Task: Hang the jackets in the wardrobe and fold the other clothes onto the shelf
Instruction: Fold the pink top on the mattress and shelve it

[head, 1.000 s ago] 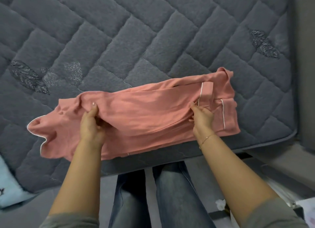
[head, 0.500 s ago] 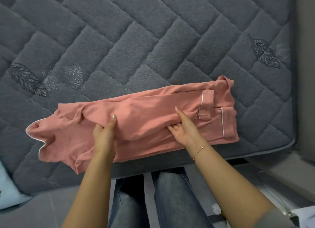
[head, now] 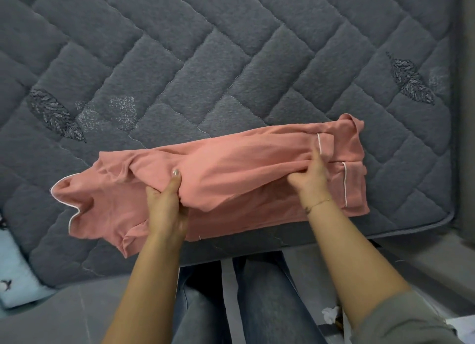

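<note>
Salmon-pink cloth is bunched in both sets of fingers: the left hand (head: 164, 210) pinches a fold of the pink pyjama top (head: 231, 179) with its thumb on top, and the right hand (head: 309, 181) grips the same fold near the white-piped pocket (head: 325, 145). The garment lies lengthwise, partly folded, along the near edge of the grey quilted mattress (head: 205, 60). A pale blue cloth (head: 15, 274) sits at the mattress's left corner.

Salmon-pink garment (head: 231, 179) (white piping) on a grey diamond-quilted mattress (head: 205, 60).
</note>
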### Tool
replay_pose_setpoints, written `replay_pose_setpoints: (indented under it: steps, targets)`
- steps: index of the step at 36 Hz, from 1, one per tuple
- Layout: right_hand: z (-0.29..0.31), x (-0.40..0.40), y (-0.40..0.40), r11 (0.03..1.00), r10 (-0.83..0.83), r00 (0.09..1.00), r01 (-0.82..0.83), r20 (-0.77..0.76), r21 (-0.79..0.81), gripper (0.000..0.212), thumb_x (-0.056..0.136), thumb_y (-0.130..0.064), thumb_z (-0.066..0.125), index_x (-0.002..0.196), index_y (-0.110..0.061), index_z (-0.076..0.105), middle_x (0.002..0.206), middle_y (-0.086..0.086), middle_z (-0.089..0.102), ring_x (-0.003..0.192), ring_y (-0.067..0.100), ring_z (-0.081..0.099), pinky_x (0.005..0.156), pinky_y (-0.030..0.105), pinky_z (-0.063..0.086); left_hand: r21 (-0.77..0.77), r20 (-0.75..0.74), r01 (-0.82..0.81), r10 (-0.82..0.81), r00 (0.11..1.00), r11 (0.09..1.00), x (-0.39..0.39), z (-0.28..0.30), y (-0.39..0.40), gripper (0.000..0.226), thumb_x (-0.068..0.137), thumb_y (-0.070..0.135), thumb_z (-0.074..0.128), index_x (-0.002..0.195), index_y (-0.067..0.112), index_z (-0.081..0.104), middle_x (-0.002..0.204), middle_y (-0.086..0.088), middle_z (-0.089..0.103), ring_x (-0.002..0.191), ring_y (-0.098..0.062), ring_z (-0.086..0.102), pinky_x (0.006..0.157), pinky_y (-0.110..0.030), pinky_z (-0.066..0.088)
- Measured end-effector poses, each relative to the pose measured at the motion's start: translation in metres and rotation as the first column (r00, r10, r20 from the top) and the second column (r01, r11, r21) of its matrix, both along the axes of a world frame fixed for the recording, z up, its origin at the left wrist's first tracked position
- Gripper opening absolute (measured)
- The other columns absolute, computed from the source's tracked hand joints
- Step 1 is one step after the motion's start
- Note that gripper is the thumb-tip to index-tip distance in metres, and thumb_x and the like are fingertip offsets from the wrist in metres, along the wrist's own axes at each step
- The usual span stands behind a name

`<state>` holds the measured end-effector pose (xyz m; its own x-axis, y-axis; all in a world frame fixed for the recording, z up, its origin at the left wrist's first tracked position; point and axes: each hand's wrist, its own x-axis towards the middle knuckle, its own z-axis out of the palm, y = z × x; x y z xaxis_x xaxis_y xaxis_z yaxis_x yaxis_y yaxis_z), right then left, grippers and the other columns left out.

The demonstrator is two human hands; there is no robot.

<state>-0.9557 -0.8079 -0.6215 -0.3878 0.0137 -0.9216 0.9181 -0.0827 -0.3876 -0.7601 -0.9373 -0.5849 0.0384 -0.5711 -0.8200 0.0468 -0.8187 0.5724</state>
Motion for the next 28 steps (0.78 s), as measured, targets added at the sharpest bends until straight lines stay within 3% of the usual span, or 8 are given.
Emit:
replay_pose_setpoints:
  steps: [3, 7, 10, 14, 17, 20, 24, 28]
  targets:
    - [0.014, -0.012, 0.013, 1.000, 0.019, 0.998, -0.020, -0.065, -0.010, 0.068, 0.079, 0.014, 0.060, 0.111, -0.041, 0.035, 0.118, -0.003, 0.045, 0.089, 0.001, 0.050, 0.078, 0.003, 0.039, -0.100, 0.044, 0.086, -0.082, 0.996, 0.991, 0.011, -0.006, 0.007, 0.023, 0.093, 0.012, 0.062, 0.111, 0.024, 0.052, 0.114, 0.003, 0.066, 0.104, -0.014, 0.064, 0.075, -0.027, 0.058]
    - [0.020, -0.026, 0.042, 0.990, -0.132, 0.957, 0.138, -0.259, 0.006, 0.013, 0.087, -0.026, 0.071, 0.094, -0.028, 0.061, 0.093, -0.009, 0.066, 0.082, 0.002, 0.065, 0.081, 0.021, 0.054, -0.316, 0.158, 0.248, -0.207, 0.965, 0.916, 0.022, -0.014, 0.025, 0.025, 0.093, 0.013, 0.064, 0.105, 0.031, 0.053, 0.111, 0.003, 0.064, 0.103, -0.009, 0.061, 0.093, -0.029, 0.049]
    - [0.010, -0.020, 0.059, 0.992, -0.094, 0.956, 0.114, -0.277, 0.057, 0.016, 0.085, -0.031, 0.073, 0.098, -0.024, 0.068, 0.096, -0.007, 0.075, 0.088, 0.010, 0.071, 0.079, 0.031, 0.058, -0.337, 0.207, 0.265, -0.204, 0.957, 0.903, 0.027, -0.023, 0.038, 0.027, 0.092, 0.013, 0.064, 0.106, 0.032, 0.052, 0.110, 0.009, 0.063, 0.097, 0.001, 0.061, 0.087, -0.017, 0.049]
    - [-0.009, 0.002, 0.083, 0.951, -0.063, 0.973, 0.125, -0.220, 0.282, 0.027, 0.085, -0.021, 0.074, 0.107, -0.015, 0.058, 0.129, 0.006, 0.061, 0.115, 0.021, 0.060, 0.100, 0.040, 0.049, -0.216, 0.249, 0.301, -0.246, 0.937, 0.929, 0.036, -0.042, 0.049, 0.026, 0.092, 0.006, 0.062, 0.107, 0.021, 0.047, 0.100, 0.012, 0.058, 0.084, 0.006, 0.059, 0.071, -0.005, 0.046]
    - [-0.018, 0.009, 0.089, 0.936, 0.029, 0.966, 0.064, -0.255, 0.346, 0.016, 0.084, -0.020, 0.076, 0.089, -0.017, 0.061, 0.113, 0.003, 0.062, 0.105, 0.018, 0.060, 0.101, 0.040, 0.049, -0.089, 0.246, 0.300, -0.271, 0.931, 0.950, 0.046, -0.052, 0.045, 0.033, 0.089, 0.004, 0.065, 0.109, 0.013, 0.041, 0.095, 0.009, 0.057, 0.086, -0.005, 0.057, 0.087, -0.024, 0.051]
    - [-0.019, 0.009, 0.091, 0.941, 0.054, 0.962, 0.041, -0.268, 0.336, 0.018, 0.082, -0.022, 0.078, 0.088, -0.018, 0.061, 0.100, -0.003, 0.064, 0.097, 0.016, 0.061, 0.092, 0.034, 0.053, -0.005, 0.196, 0.320, -0.313, 0.929, 0.947, 0.055, -0.055, 0.034, 0.034, 0.087, 0.005, 0.067, 0.108, 0.018, 0.043, 0.101, 0.002, 0.060, 0.092, -0.014, 0.060, 0.093, -0.044, 0.051]
    - [-0.017, 0.015, 0.095, 0.957, 0.081, 0.964, -0.005, -0.252, 0.289, 0.014, 0.085, -0.017, 0.074, 0.083, -0.020, 0.060, 0.086, -0.006, 0.063, 0.081, 0.009, 0.062, 0.065, 0.020, 0.054, 0.090, 0.060, 0.242, -0.248, 0.967, 0.966, 0.065, -0.053, 0.017, 0.027, 0.087, 0.021, 0.069, 0.106, 0.024, 0.050, 0.106, -0.001, 0.065, 0.090, -0.014, 0.067, 0.066, -0.031, 0.056]
    - [-0.014, 0.020, 0.094, 0.972, 0.074, 0.976, -0.025, -0.205, 0.233, 0.012, 0.088, -0.015, 0.069, 0.092, -0.023, 0.061, 0.091, -0.006, 0.064, 0.082, 0.008, 0.063, 0.060, 0.022, 0.054, 0.075, 0.043, 0.130, -0.133, 0.990, 0.989, 0.061, -0.054, -0.008, 0.035, 0.090, 0.033, 0.066, 0.118, 0.019, 0.050, 0.105, -0.001, 0.065, 0.092, -0.013, 0.065, 0.068, -0.026, 0.056]
